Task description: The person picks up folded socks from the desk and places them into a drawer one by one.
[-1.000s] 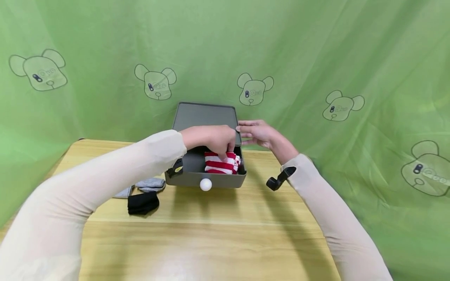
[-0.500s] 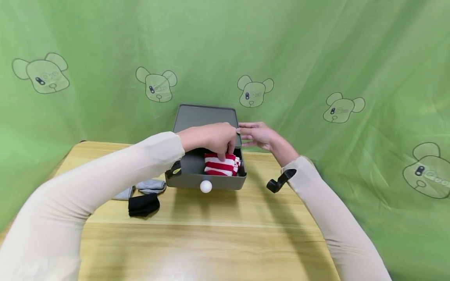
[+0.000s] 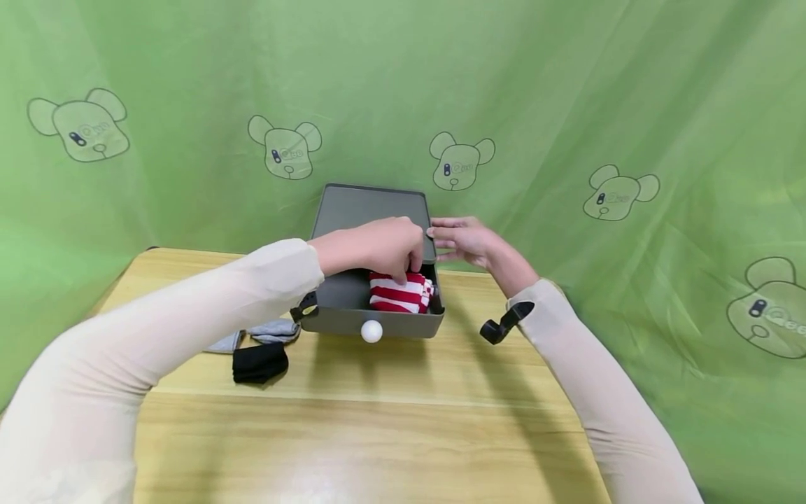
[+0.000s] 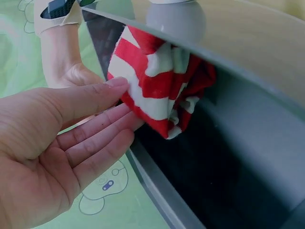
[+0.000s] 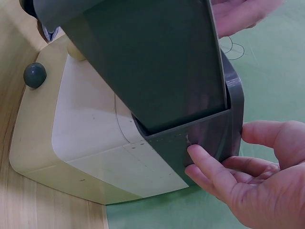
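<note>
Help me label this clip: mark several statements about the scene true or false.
1. A folded red-and-white striped cloth sits in the dark-grey rectangular drawer. True.
2. The drawer's round knob is red. False: the knob is white.
3. The left grip touches the striped cloth. True.
4. The folded black cloth is inside the drawer. False: it lies on the pale wooden table.
5. The right grip holds the black cloth. False: it touches the grey-topped cabinet.

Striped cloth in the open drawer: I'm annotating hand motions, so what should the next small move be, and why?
Probably ease the left hand off the striped cloth: it seems to pinch only an edge, and the folded cloth already lies inside the drawer near its right wall. The right hand touches the drawer unit at its side, perhaps steadying it.
</note>
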{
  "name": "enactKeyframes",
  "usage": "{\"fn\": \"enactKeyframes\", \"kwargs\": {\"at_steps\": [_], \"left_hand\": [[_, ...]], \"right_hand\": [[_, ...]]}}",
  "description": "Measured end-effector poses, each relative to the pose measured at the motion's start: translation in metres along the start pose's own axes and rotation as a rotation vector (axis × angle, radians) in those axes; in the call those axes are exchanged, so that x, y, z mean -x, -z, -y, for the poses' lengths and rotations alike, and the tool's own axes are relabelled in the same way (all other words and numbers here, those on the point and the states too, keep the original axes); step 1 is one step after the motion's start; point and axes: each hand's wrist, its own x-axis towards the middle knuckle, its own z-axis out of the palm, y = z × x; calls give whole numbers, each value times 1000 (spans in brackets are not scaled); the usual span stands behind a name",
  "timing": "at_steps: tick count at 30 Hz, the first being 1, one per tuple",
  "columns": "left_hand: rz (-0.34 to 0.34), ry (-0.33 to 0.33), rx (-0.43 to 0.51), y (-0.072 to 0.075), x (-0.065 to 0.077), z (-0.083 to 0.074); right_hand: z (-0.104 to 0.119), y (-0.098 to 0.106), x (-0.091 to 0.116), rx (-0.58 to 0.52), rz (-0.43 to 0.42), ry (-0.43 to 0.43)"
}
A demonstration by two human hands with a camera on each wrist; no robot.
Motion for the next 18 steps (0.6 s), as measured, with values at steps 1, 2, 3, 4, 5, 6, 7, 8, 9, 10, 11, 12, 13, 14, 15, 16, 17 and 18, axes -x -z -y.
{"fn": "enactKeyframes", "kwargs": {"at_steps": [1,2,3,4,5,6,7,8,9,10,11,12,13,14,15,16,17,18], "left_hand": [[-7,-1,9,1,1,1],[-11,2,20,3,3,1],[-15,5,31,4,4,2],[-19,8,44,5,6,3],[-20,11,56,5,8,4],[-24,13,66,7,10,5],[-26,14,78,8,13,5],[-29,15,88,10,16,6],[-33,15,96,12,20,6],[-36,16,106,15,24,7],[-41,13,113,19,29,8],[-48,13,118,23,34,8],[-56,18,122,28,40,9],[-67,25,124,34,46,11],[-79,36,128,40,54,12],[-93,47,136,45,62,15],[-110,59,140,51,70,18],[-126,79,147,56,79,22]], "right_hand": [[0,0,0,0,2,2],[1,-1,0,-2,1,2],[1,-1,0,-2,0,2],[1,-1,-1,-1,0,1],[1,-1,-1,-1,0,-1],[0,-1,-2,0,-1,-2],[0,-1,-2,1,0,-4],[0,-1,-2,2,1,-5],[0,-1,-2,3,3,-7],[0,-1,-2,6,5,-9],[0,0,-1,8,5,-10],[1,0,-1,10,8,-10],[2,1,0,14,10,-8],[2,2,0,19,13,-7],[2,2,1,21,11,-6],[3,3,1,23,11,-6],[3,3,1,25,13,-5],[3,3,1,27,19,-4]]}}
